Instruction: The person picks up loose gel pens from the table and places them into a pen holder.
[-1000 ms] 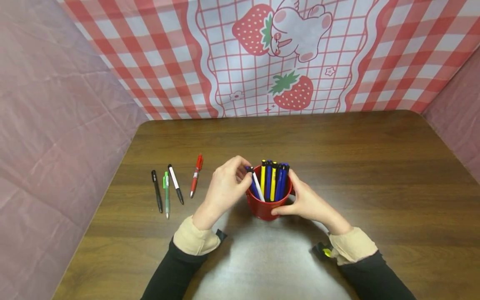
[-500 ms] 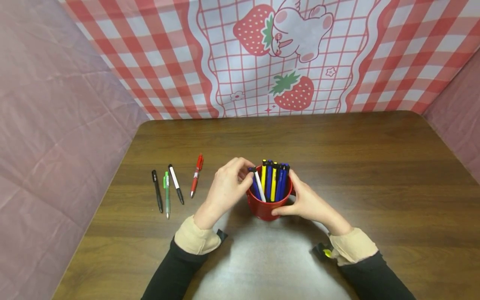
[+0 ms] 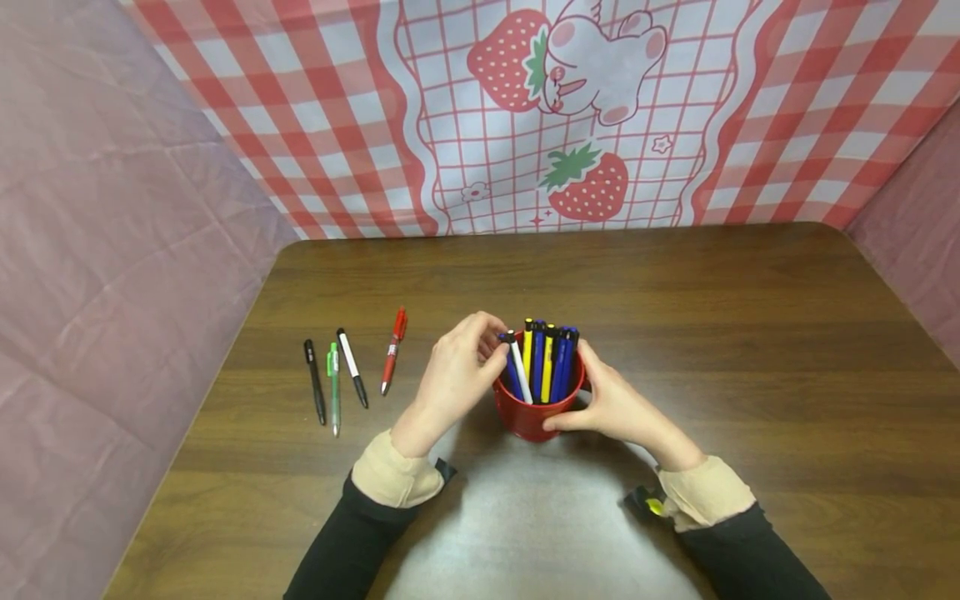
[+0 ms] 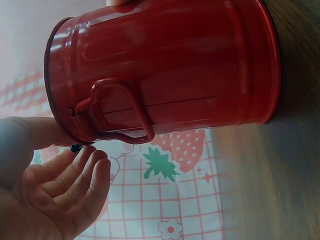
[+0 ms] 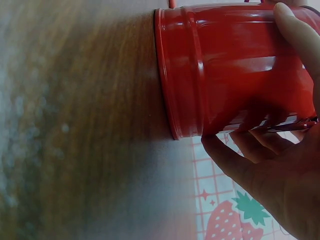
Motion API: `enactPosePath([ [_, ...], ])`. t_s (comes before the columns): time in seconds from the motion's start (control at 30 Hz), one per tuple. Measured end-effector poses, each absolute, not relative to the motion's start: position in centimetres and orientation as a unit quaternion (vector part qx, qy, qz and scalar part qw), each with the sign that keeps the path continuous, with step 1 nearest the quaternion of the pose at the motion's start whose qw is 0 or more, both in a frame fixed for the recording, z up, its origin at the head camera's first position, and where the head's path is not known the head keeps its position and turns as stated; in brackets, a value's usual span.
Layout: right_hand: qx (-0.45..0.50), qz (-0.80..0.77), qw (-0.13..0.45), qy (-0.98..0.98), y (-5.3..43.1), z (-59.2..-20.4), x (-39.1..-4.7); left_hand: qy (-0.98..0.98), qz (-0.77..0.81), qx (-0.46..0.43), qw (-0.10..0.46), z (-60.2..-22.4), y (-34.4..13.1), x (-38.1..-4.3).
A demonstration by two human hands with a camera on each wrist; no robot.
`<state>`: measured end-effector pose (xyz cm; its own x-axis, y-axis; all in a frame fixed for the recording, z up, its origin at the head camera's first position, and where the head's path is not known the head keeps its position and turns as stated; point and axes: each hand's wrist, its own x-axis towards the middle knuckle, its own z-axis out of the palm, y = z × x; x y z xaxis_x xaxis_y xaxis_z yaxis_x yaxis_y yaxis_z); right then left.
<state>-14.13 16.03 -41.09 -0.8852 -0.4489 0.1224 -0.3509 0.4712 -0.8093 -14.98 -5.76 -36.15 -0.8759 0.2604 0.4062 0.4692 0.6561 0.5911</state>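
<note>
A small red bucket [image 3: 527, 421] stands upright on the table with several pens in it. My right hand [image 3: 626, 406] grips its right side, thumb across the front wall; the right wrist view shows the fingers curled behind the bucket [image 5: 240, 65]. At the left rim, my left hand [image 3: 459, 367] pinches the black upper end of a white pen [image 3: 521, 373] that leans inside. Beside that pen, a blue pen [image 3: 512, 379] is partly covered by the fingers. In the left wrist view, a black pen end [image 4: 75, 148] shows between thumb and fingers, near the bucket's handle [image 4: 127, 92].
Left of the bucket lie a black pen [image 3: 314, 383], a green pen [image 3: 334, 392], a white pen with black ends [image 3: 352, 368] and a red pen [image 3: 393, 352]. The wooden table [image 3: 712, 333] meets a checked strawberry cloth [image 3: 555, 108] at the back.
My left hand has shifted slightly right, and the tops of the white and blue pens have shifted right with it. The right hand and bucket have stayed put.
</note>
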Motion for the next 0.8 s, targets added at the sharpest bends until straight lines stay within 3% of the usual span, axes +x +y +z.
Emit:
enactPosePath([
  [0.37,-0.239,-0.461,0.046,0.853,16.1,-41.3,-14.1,-0.894,-0.369,-0.205,0.15,-36.2,-5.8,-15.0],
  [0.8,-0.241,-0.463,0.051,0.852,16.0,-41.3,-14.3,-0.912,-0.345,-0.147,0.167,-36.0,-8.3,-16.8],
])
